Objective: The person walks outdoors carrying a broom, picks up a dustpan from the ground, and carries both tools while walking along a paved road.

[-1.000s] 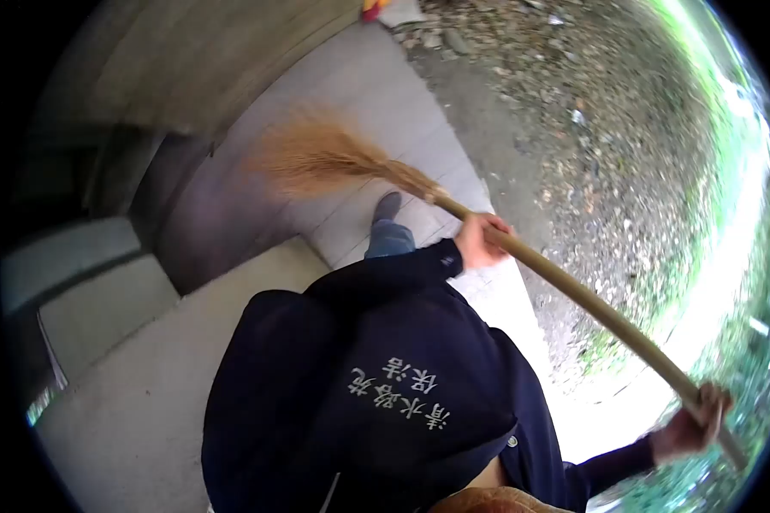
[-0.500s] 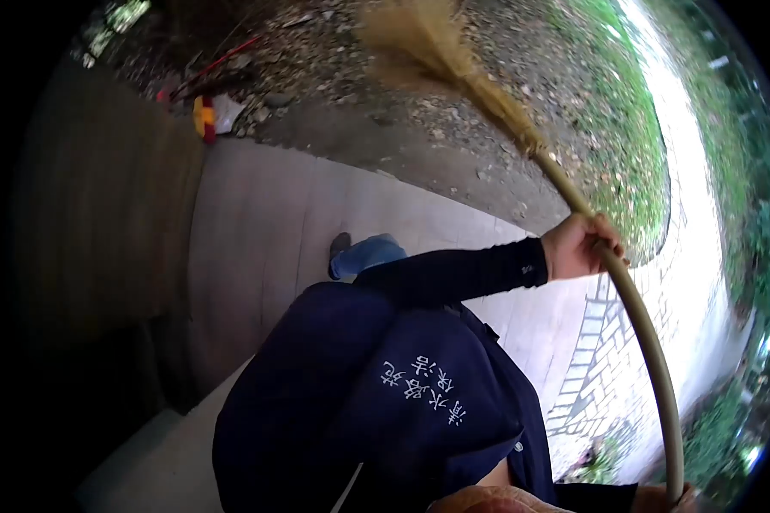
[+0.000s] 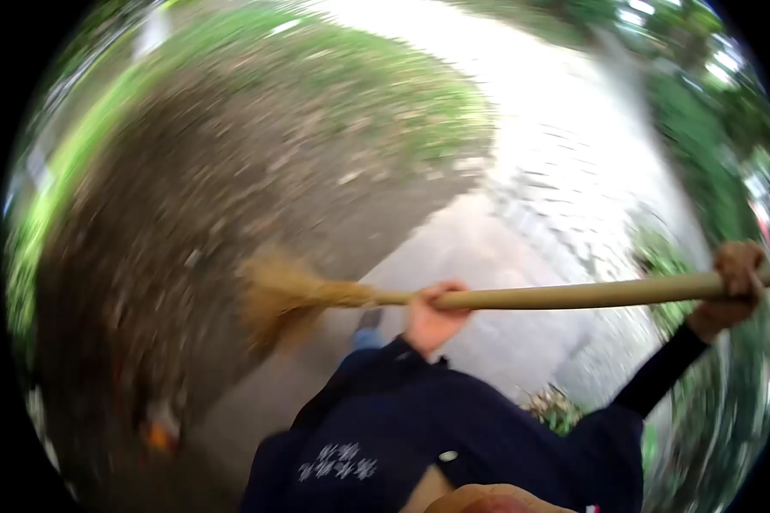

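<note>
The left hand is wrapped around the broom handle at the middle of the frame, just behind the bristles. The right hand is clenched on the handle's far end at the right edge. The broom lies nearly level, its straw head left of centre above a blurred dirt strip. Pale paving runs behind, with grass in the upper frame.

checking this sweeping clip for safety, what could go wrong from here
The broom head hangs over loose gravel and dirt; a hard stroke might fling grit onto the paved path. The left hand and right hand grip the handle far apart; the picture is blurred, so footing could suffer.
</note>
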Motion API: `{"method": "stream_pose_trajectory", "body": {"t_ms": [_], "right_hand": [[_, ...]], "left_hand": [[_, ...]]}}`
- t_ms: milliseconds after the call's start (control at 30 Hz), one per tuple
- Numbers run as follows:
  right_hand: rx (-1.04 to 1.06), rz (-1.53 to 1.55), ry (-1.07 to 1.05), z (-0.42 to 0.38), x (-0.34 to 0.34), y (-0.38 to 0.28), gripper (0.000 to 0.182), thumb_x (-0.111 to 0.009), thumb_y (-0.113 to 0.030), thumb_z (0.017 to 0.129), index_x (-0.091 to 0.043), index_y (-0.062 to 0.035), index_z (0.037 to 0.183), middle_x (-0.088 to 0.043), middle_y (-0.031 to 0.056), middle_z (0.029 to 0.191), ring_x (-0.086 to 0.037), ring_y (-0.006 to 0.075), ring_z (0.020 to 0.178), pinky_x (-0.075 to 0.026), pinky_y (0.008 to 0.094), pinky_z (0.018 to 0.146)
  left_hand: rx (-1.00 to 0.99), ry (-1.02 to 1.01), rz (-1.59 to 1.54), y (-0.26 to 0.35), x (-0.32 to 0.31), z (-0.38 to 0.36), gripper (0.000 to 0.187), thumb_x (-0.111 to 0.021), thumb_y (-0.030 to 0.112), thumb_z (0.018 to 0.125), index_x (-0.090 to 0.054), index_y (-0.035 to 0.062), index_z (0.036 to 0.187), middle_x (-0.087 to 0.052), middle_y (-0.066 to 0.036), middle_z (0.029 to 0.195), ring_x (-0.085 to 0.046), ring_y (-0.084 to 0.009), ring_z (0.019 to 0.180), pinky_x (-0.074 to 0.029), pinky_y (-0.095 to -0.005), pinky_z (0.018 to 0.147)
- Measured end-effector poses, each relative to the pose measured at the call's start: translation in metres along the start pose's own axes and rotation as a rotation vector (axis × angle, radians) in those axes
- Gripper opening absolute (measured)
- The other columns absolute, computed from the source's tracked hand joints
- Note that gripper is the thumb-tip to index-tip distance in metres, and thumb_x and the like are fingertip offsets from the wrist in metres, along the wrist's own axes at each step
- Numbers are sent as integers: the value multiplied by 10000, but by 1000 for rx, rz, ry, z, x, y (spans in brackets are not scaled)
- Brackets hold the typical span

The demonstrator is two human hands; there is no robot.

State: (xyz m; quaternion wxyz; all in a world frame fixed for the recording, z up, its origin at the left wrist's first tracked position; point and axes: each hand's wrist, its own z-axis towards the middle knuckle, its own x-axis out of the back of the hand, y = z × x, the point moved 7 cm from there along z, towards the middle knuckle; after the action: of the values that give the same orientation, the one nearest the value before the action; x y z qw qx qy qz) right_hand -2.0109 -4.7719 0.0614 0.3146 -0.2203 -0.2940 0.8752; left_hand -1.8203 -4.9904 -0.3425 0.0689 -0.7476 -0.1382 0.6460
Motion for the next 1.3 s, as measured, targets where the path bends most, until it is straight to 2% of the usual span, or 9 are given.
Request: {"method": "stream_pose_trajectory", "body": {"t_ms": [167,433,533,600,633,900,1067,1200,1300], "right_hand": [[122,111,123,-33,9,-57,154,-520,38,770,-445,-6,897,-434,-2,575,-440,106,471,-381,249,567],[119,-403,1000,-267,97,-177,134,-468,-76,917,-461,-25,794,-405,58,733,-424,185,687,-398,332,707],[207,-992,1118,-297,32,-230,215,-453,-149,935,-592,8,889,-580,154,879,-574,278,862,-479,434,847],[738,-2178,1286,-225,-36,-164,164,-437,-219,976,-481,-74,912,-482,0,735,-508,107,620,-456,280,572],[884,-2209,1124,-217,-67,-153,166,-434,-229,977,-481,-78,926,-483,4,742,-510,116,627,-462,285,585],[612,-2170,605,-164,119,-67,220,-412,-309,989,-484,-107,1035,-491,32,799,-525,191,679,-508,323,697],[447,-874,1427,-206,403,23,243,-534,-79,843,-426,-43,1058,-433,43,660,-429,149,560,-372,300,490],[45,-660,1819,-317,544,49,166,-542,-60,841,-468,-27,986,-594,109,808,-568,222,729,-497,388,702],[181,-431,1845,-383,598,49,95,-536,-58,834,-483,-69,912,-557,61,746,-548,184,696,-470,349,683]], "left_hand": [[176,-208,-73,26,-78,86,122,-578,31,725,-585,65,842,-595,-59,1006,-546,-259,1009,-387,-439,1017],[362,244,210,-17,-33,212,94,-576,132,880,-563,45,847,-603,-64,842,-577,-202,854,-422,-439,982],[705,306,31,-93,-5,246,211,-575,111,883,-434,85,730,-466,-27,672,-479,-156,665,-441,-389,878],[848,483,51,-140,15,264,217,-582,80,875,-416,84,735,-440,-14,649,-469,-150,642,-447,-367,835],[873,511,75,-151,19,270,211,-582,77,873,-415,79,745,-447,-16,644,-481,-157,642,-458,-371,816],[929,391,510,-254,161,492,140,-613,137,834,-566,7,810,-615,-155,820,-602,-304,832,-479,-456,867],[523,760,622,-176,216,631,65,-563,78,778,-505,49,778,-512,-94,715,-546,-293,764,-478,-471,814],[262,1012,758,-202,198,662,145,-541,92,740,-414,112,671,-428,-18,581,-470,-212,566,-456,-396,657],[335,962,698,-249,191,680,226,-518,82,723,-350,150,587,-376,30,500,-386,-132,431,-426,-362,574]]}}
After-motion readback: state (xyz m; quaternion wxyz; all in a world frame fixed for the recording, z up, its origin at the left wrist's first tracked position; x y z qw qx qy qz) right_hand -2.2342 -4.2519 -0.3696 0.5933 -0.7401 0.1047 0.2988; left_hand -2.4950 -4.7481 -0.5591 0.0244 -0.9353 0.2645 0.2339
